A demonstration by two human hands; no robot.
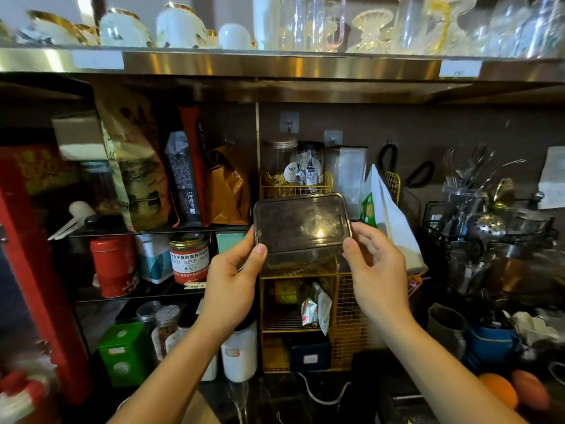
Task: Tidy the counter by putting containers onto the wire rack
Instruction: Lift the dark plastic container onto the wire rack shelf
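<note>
Fingers of the left hand [235, 280] and right hand [374, 264] are clamped on the clear container [301, 229]; snagging the wire rack [348, 304] could tip it.

Two bare forearms, uncovered from elbow to wrist with no sleeve edge in view, lead to the left hand [235, 286] and the right hand [377, 270]. Neither hand carries a glove, and the wrists show nothing worn. Short, trimmed, unpainted nails show on both thumbs.
</note>
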